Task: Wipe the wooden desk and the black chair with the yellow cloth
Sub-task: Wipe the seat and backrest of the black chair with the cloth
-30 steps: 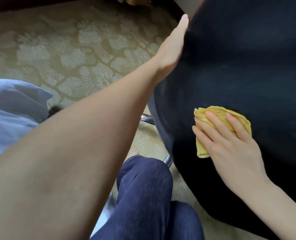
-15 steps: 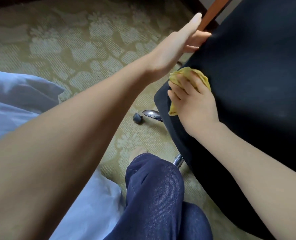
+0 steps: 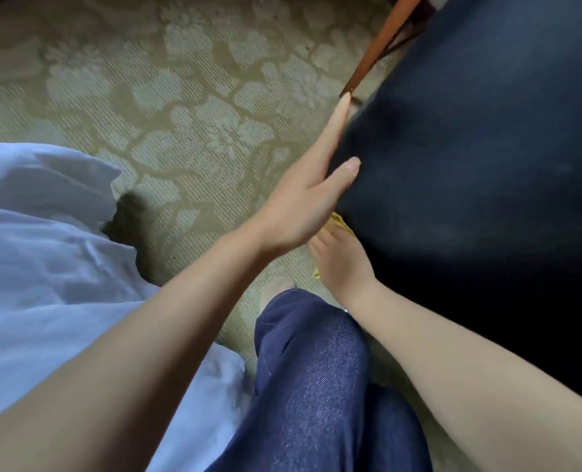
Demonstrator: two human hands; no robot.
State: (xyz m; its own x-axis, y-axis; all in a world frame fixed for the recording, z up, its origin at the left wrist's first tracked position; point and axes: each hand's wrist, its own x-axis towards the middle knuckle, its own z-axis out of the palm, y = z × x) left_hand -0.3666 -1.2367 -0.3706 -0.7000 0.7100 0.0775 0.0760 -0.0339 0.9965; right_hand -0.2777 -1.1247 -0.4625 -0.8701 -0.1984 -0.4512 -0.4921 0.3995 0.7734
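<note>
Black chair (image 3: 470, 172): fills the right side; its left edge faces the person.
Yellow cloth (image 3: 340, 222): at the chair's near left edge, under the right hand; only two small corners show.
Left hand (image 3: 303, 206): grip released, fingers straight and flat along the chair's edge, thumb on its dark face.
Right hand (image 3: 344, 264): lies over the cloth. Its fingers are hidden beneath the left wrist, so I cannot tell whether they clasp or press.
Risk: the cloth may slide off the edge onto the carpet (image 3: 180, 114), and the chair may shift if the brace slackens.
Obstruction: the left forearm crosses over the right hand and crowds any stroke.
Surroundings: white bedding (image 3: 44, 233) left; denim knee (image 3: 310, 352) near; wooden leg (image 3: 381, 39) far, perhaps the table's.
</note>
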